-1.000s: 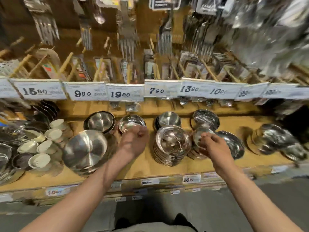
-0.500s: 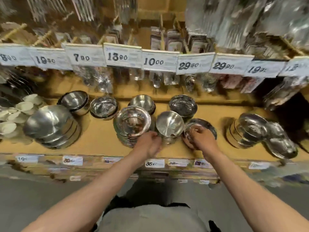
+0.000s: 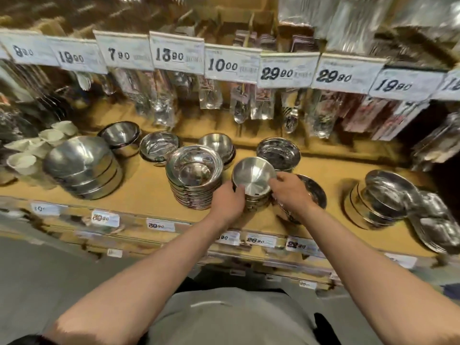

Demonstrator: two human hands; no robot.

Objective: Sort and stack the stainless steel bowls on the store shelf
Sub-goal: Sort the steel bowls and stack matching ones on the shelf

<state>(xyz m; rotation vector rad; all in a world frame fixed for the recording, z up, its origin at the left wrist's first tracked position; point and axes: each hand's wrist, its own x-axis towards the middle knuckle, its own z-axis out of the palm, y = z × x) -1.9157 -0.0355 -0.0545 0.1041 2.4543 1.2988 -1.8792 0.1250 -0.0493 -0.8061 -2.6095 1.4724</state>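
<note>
At the shelf (image 3: 149,188) front, the left hand (image 3: 227,202) and right hand (image 3: 290,192) are gripping opposite rims of a tilted bowl (image 3: 254,175) above a small stack (image 3: 257,204). Advisably, both hands are levelling it before nesting it squarely.

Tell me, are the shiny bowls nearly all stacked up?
Partly. The tall stack and the big bowls on the left already sit in neat piles. Right now the left hand and right hand hold the small bowl on its short pile. Still left: the loose bowls leaning untidily at the right end.
</note>
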